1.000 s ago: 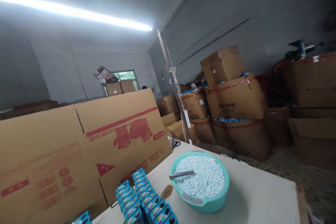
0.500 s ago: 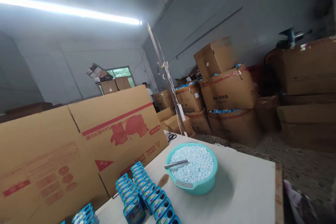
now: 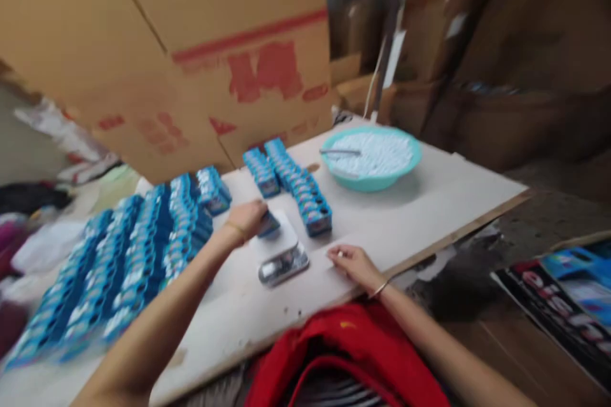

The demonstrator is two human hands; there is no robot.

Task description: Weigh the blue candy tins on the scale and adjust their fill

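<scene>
Shiny metal scale (image 3: 283, 262) on a matt board (image 3: 429, 197), glossy blue boxes (image 3: 143, 248) alongside, a smooth plastic bowl (image 3: 372, 181), dull brown cardboard (image 3: 191, 44) behind, soft red cloth (image 3: 344, 343) below.

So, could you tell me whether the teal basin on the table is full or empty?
Full: pale blue-white pellets fill the teal basin nearly to its rim, and a metal scoop lies on them.

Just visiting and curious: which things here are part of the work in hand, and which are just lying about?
In use: left hand holding a small blue box, scale, right hand, bowl of pellets.
Lying about: cardboard cartons, printed packaging.
</scene>
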